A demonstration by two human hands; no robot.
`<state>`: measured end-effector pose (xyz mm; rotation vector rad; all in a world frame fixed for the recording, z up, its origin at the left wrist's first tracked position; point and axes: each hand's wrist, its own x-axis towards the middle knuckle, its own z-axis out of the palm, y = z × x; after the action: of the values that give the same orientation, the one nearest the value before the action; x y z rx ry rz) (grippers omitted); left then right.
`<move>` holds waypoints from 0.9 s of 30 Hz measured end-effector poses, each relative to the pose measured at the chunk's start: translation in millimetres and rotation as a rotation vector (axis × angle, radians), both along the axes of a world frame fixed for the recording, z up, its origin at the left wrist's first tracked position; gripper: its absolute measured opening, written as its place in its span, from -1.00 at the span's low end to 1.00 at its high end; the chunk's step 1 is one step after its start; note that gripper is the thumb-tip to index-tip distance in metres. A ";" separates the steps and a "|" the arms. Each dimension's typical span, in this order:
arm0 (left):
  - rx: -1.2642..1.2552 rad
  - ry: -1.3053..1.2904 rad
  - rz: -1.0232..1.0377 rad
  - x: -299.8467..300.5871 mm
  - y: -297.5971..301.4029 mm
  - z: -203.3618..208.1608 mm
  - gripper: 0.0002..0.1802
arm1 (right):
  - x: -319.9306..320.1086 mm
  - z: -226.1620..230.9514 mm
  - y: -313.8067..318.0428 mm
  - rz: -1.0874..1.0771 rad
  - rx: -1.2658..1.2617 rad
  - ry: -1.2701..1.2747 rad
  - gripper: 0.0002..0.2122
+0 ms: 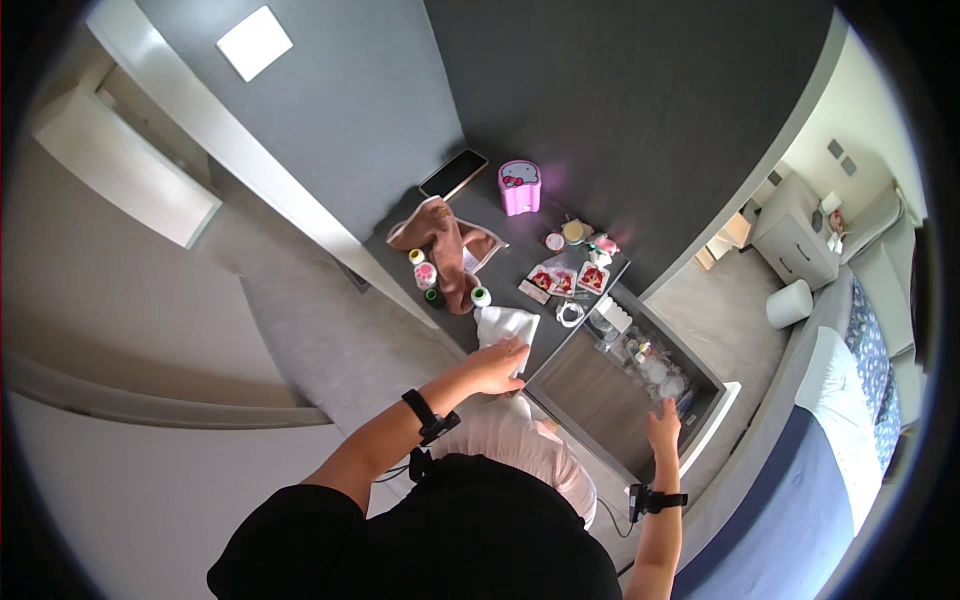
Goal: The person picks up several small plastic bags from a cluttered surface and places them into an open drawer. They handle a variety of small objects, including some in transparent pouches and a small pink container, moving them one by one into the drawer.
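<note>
My left hand (498,367) lies at the near edge of the dark desktop, fingers stretched out against a folded white cloth (507,325). Over the open drawer (590,390) at the right, my right hand (664,430) reaches in past the drawer front with its fingers apart. Just beyond its fingertips are small clear plastic packages (660,375), too blurred to name one by one. Nothing shows in the grip of either hand. A small round container with a green top (481,296) stands beyond the cloth.
A brown towel (445,245), small bottles (425,275), a phone (453,174), a pink box (519,188), red-and-white packets (555,280) and a coiled white cable (570,314) are on the desktop. Dark panels rise behind it. A bed (770,480) stands at the right.
</note>
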<state>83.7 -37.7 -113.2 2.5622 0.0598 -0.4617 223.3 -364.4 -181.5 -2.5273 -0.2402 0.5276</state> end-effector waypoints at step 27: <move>0.025 -0.630 0.558 -25.0 146.7 42.2 -0.95 | -25.6 91.7 228.3 0.627 0.196 0.031 -0.66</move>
<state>58.7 109.0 -71.0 2.4490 0.5304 0.5517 197.8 -136.1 -89.8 -2.2208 -1.0366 0.7329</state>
